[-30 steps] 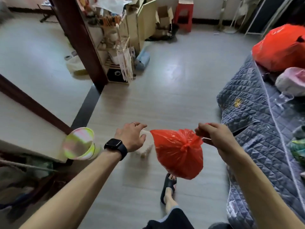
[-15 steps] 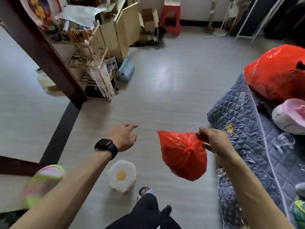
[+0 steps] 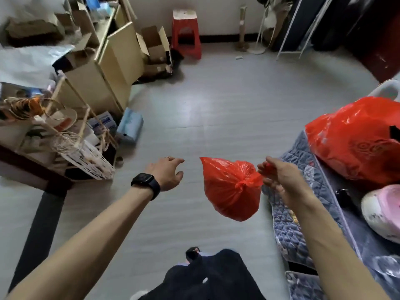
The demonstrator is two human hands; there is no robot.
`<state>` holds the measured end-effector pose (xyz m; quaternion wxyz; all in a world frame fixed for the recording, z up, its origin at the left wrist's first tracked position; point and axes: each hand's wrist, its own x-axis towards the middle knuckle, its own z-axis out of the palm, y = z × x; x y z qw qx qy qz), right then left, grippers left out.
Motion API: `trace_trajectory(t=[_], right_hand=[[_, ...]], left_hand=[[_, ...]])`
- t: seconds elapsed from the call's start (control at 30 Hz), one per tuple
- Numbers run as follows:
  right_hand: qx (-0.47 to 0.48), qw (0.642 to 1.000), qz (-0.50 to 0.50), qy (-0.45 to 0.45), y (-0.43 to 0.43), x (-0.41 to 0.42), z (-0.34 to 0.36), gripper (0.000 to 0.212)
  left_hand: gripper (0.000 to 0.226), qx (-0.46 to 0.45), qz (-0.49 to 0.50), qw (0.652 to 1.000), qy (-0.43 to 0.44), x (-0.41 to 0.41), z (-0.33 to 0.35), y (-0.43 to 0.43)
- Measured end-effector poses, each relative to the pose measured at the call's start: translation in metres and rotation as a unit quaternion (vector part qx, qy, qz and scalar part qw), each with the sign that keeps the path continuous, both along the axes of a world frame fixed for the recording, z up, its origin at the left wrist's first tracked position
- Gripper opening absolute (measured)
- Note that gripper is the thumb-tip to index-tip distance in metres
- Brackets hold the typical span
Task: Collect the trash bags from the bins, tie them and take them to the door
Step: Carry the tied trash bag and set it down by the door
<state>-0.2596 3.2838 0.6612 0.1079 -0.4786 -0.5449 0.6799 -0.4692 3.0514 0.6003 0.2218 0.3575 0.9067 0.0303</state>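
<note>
A pale grey floor (image 3: pixel 216 105) fills most of the view, seen from above as I look down past my own bare arms. Along the right edge lies a blue-grey quilted cover (image 3: pixel 283 221), reaching from the middle of the frame to the bottom corner. On the left stands a cluttered heap of cardboard boxes (image 3: pixel 112 61), several of them open, with paper and netting spilling around them. A large red plastic bag (image 3: pixel 355 144), full and crinkled, sits on the quilted cover at the far right, and a pink and white rounded object (image 3: pixel 383 211) lies just below it. A red plastic stool (image 3: pixel 186 33) stands against the far wall.

In the middle, a small red trash bag (image 3: pixel 231 191) hangs in the air above the floor, its neck knotted shut and its body bulging beneath the knot. My right hand (image 3: pixel 279 178) pinches the gathered plastic at the bag's neck, fingers curled round it, and carries the whole weight. My left hand (image 3: pixel 166 173) is held out beside the bag without touching it, fingers relaxed and spread, holding nothing. A black watch (image 3: pixel 145 184) sits on my left wrist, and a thin ring (image 3: pixel 167 157) on one finger.
</note>
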Motion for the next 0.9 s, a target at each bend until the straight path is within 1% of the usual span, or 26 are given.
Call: trace_trajectory(t=[0.2,0.3,0.37,0.43,0.5,0.63,0.7,0.77,0.9], right_hand=[[0.005,1.0,-0.013,0.017,0.106,-0.104,0.003,0.023],[0.006,1.0,-0.015,0.014,0.176,-0.16,-0.006,0.022],[-0.006,0.999,-0.026,0.019,0.232,-0.2,-0.013,0.023],[-0.01,0.999,-0.038,-0.004,0.278,-0.229,-0.012,0.024],[-0.009,0.999,-0.045,-0.004,0.325,-0.257,-0.011,0.025],[0.032,0.998,-0.046,-0.031,0.422,-0.31,0.0,0.022],[0.073,0.995,-0.048,-0.047,0.467,-0.332,0.002,0.026],[0.103,0.991,-0.062,-0.054,0.517,-0.359,0.003,0.029],[0.134,0.985,-0.099,-0.055,0.614,-0.411,0.007,0.028]], left_hand=[[0.052,0.02,-0.037,0.999,0.024,-0.112,0.007,0.144],[0.051,0.032,-0.045,0.998,0.03,-0.172,0.007,0.225],[0.05,0.028,-0.046,0.997,0.045,-0.215,0.008,0.286],[0.049,0.021,-0.047,0.998,0.038,-0.248,0.012,0.336],[0.049,0.01,-0.063,0.997,0.048,-0.28,0.018,0.383],[0.048,0.031,-0.073,0.996,0.049,-0.346,0.033,0.483],[0.047,0.042,-0.083,0.994,0.055,-0.373,0.038,0.528],[0.047,0.05,-0.096,0.993,0.05,-0.408,0.038,0.584],[0.046,0.059,-0.138,0.987,0.055,-0.472,0.038,0.697]])
